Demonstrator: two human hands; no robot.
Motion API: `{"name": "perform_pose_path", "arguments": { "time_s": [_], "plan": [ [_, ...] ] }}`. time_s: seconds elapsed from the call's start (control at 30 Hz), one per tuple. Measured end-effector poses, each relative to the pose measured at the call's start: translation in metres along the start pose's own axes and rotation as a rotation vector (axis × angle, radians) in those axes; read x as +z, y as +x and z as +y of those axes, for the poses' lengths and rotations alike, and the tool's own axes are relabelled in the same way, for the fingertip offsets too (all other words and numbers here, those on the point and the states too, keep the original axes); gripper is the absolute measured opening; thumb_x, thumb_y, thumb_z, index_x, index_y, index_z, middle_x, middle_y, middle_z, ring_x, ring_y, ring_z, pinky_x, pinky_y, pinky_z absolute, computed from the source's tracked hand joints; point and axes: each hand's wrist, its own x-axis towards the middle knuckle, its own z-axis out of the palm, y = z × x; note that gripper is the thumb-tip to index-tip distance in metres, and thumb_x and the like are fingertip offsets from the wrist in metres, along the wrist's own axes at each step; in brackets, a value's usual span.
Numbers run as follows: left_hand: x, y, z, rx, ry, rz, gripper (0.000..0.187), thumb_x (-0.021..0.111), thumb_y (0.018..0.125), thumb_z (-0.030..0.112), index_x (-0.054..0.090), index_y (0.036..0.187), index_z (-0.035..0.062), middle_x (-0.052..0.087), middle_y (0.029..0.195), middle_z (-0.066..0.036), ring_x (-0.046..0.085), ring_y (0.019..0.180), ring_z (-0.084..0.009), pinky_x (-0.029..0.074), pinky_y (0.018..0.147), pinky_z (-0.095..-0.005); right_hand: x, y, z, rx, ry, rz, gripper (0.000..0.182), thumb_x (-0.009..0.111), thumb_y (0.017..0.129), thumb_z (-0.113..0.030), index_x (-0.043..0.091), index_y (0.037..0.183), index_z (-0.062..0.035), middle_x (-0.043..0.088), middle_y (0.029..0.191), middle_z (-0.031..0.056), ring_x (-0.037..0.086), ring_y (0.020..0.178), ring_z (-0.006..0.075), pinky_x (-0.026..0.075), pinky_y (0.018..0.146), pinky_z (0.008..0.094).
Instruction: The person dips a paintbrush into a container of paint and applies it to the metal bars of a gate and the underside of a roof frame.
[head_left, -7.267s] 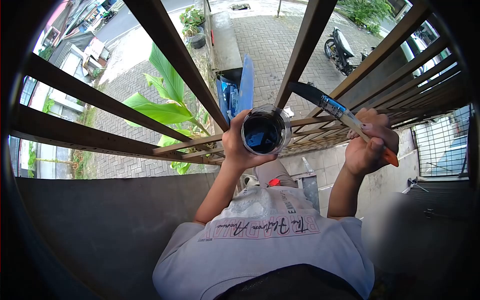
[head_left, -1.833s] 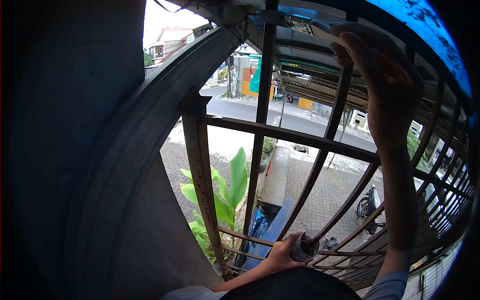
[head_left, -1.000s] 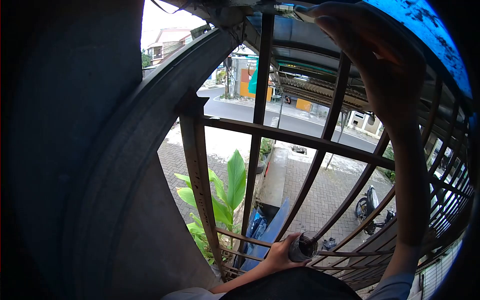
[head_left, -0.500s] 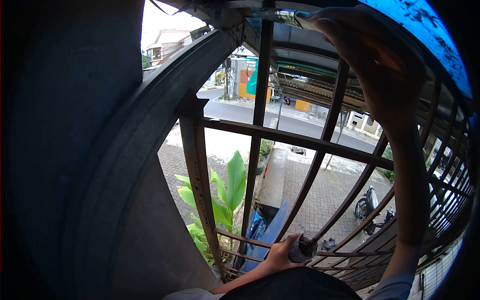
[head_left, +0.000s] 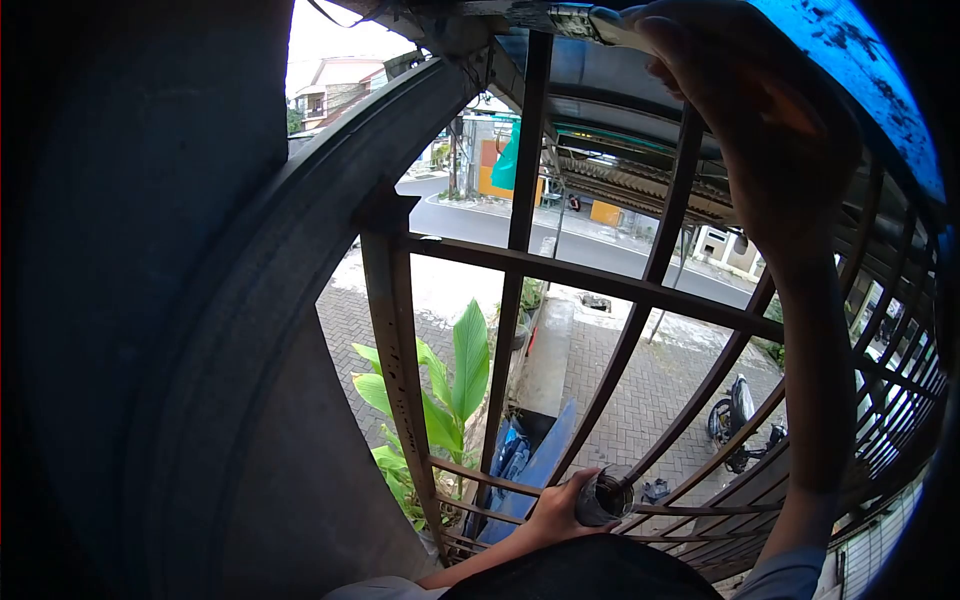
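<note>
Low in the view, my left hand (head_left: 560, 508) is wrapped round a small clear cup (head_left: 606, 497) with something dark inside, close to the lower bars. High at the upper right, my right hand (head_left: 765, 120) pinches the pale handle of a paintbrush (head_left: 625, 30). The brush's bristles lie against the top beam (head_left: 520, 14) of the metal grille. Brown bars (head_left: 600, 277) of the grille run across and down between my two hands.
A dark wall (head_left: 150, 300) fills the left side. Beyond the bars are a green plant (head_left: 470, 365), a paved yard (head_left: 640, 385), a parked motorcycle (head_left: 738, 420) and a road (head_left: 480, 220). Blue sheeting (head_left: 850, 60) hangs at the upper right.
My right hand and the brush have shifted slightly left and up along the top beam. My left hand with the cup has hardly moved.
</note>
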Motion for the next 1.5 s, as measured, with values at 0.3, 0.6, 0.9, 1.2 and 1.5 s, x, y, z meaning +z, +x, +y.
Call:
{"name": "perform_pose_path", "arguments": {
  "time_s": [0.3,0.6,0.9,1.2,1.5],
  "plan": [
    [0.001,0.0,-0.001,0.003,-0.006,-0.005,0.093,0.091,0.068,0.038,0.042,0.14,0.0056,0.07,0.103,-0.019,0.073,0.091,-0.0353,0.059,0.08,-0.0399,-0.005,0.002,0.004,0.16,0.097,-0.076,0.016,0.067,0.097,-0.013,0.073,0.109,-0.0033,0.075,0.098,0.008,0.073,0.086,0.0138,0.058,0.071,0.0242],
    [0.003,-0.002,-0.005,0.001,-0.016,-0.008,0.093,0.09,0.068,0.037,0.041,0.14,0.0047,0.07,0.1,-0.019,0.073,0.087,-0.0356,0.059,0.077,-0.04,-0.009,-0.02,-0.013,0.127,0.123,-0.21,0.017,0.067,0.097,-0.015,0.073,0.106,-0.002,0.074,0.092,0.0085,0.072,0.084,0.0141,0.06,0.071,0.0266],
    [0.004,-0.001,-0.007,0.023,0.023,0.034,0.094,0.091,0.064,0.046,0.046,0.135,0.0053,0.072,0.102,-0.015,0.074,0.087,-0.0311,0.06,0.076,-0.0381,-0.006,-0.014,-0.003,-0.164,-0.052,-0.062,0.019,0.072,0.092,-0.011,0.073,0.109,-0.0027,0.074,0.093,0.0092,0.073,0.09,0.0171,0.061,0.077,0.0281],
    [0.004,-0.002,-0.005,0.028,0.046,0.03,0.093,0.091,0.065,0.045,0.045,0.135,0.0041,0.072,0.098,-0.015,0.075,0.085,-0.0305,0.059,0.074,-0.037,-0.001,-0.007,-0.011,-0.071,-0.027,-0.083,0.012,0.07,0.093,-0.007,0.073,0.103,-0.0019,0.072,0.086,0.0066,0.068,0.074,0.0121,0.053,0.066,0.023],
    [0.007,-0.005,-0.008,0.0,0.043,0.027,0.094,0.091,0.065,0.046,0.045,0.135,0.0035,0.071,0.098,-0.015,0.074,0.085,-0.0302,0.059,0.075,-0.0363,0.001,-0.032,-0.027,-0.133,0.086,-0.297,0.008,0.071,0.089,-0.004,0.071,0.094,0.0023,0.071,0.079,0.0102,0.06,0.062,0.0127,0.04,0.052,0.0265]
  ]
}}
